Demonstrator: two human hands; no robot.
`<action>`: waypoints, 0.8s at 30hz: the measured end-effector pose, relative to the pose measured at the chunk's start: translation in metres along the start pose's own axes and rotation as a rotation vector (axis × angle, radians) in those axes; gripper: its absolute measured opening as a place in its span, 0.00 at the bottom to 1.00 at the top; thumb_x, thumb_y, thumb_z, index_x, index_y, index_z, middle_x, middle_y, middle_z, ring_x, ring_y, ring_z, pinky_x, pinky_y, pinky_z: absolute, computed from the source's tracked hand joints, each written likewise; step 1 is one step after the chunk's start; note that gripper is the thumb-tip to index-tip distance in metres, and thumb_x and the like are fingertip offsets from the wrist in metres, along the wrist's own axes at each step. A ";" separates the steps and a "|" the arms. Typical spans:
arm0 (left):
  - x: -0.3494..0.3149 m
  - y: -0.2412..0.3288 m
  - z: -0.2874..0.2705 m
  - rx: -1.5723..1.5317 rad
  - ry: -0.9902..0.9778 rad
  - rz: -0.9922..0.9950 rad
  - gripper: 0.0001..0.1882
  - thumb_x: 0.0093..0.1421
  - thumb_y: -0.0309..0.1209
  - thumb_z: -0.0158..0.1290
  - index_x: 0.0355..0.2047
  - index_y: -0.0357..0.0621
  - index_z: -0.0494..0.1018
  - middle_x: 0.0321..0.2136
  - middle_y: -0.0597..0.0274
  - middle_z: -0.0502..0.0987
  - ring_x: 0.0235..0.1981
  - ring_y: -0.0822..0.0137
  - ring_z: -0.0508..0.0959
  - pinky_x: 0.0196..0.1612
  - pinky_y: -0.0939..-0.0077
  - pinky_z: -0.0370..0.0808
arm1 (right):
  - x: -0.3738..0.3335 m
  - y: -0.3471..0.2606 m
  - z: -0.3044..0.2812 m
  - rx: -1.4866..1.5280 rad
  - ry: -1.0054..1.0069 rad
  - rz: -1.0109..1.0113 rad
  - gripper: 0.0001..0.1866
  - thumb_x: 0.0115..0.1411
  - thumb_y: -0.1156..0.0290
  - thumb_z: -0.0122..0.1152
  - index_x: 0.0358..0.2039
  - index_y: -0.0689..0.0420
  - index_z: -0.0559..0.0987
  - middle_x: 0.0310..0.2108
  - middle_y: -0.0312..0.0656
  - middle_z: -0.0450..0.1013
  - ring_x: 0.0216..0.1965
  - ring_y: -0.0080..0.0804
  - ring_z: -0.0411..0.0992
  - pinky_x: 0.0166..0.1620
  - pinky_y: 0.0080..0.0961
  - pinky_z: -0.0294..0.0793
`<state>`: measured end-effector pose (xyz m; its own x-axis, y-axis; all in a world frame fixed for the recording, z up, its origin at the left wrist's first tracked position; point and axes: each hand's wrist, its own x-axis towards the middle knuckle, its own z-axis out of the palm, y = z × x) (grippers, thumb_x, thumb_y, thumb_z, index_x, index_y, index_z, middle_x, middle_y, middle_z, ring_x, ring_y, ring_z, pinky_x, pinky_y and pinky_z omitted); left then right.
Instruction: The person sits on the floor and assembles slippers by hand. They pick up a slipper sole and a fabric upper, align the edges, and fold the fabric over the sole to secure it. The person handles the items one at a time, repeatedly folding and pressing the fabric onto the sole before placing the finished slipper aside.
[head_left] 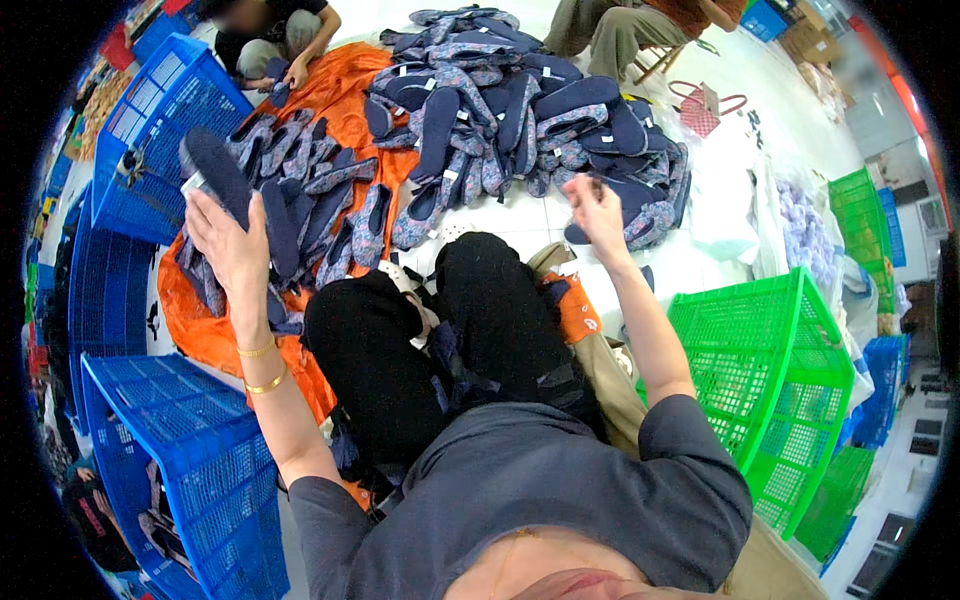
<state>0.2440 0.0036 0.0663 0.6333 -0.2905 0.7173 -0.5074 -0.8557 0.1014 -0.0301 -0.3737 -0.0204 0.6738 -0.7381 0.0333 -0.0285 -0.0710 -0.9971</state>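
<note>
My left hand [228,240] is raised over the left heap, its thumb and fingers on either side of a slipper [217,168] with a dark navy sole turned up. A white tag shows by the fingertips. My right hand [597,215] is above the right edge of the big heap, fingers loosely bent and apart, with nothing visible in them. Navy soles and a floral slipper [652,218] lie close to it. The big heap of floral slippers [490,110] spreads ahead of me; a smaller lot [330,210] lies on an orange sheet [205,325] at left.
Blue crates [165,130] stand along the left, one near crate [215,465] holding slippers. A green crate [760,360] is by my right arm. One person [275,50] crouches at far left, handling a slipper; another [640,40] sits beyond the heap. A red-checked bag [700,112] rests at far right.
</note>
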 end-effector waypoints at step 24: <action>-0.069 0.079 0.011 -0.698 -0.620 -0.170 0.21 0.61 0.32 0.55 0.53 0.39 0.69 0.60 0.50 0.62 0.61 0.52 0.63 0.61 0.63 0.61 | 0.071 0.089 0.036 0.674 0.302 0.285 0.14 0.67 0.60 0.52 0.33 0.58 0.73 0.19 0.30 0.64 0.11 0.14 0.53 0.13 0.16 0.46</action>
<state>0.1666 -0.0490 0.0169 0.8264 -0.5330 0.1815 -0.4877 -0.5164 0.7039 0.0418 -0.4088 -0.1097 0.4759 -0.8236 -0.3087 0.3482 0.4987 -0.7938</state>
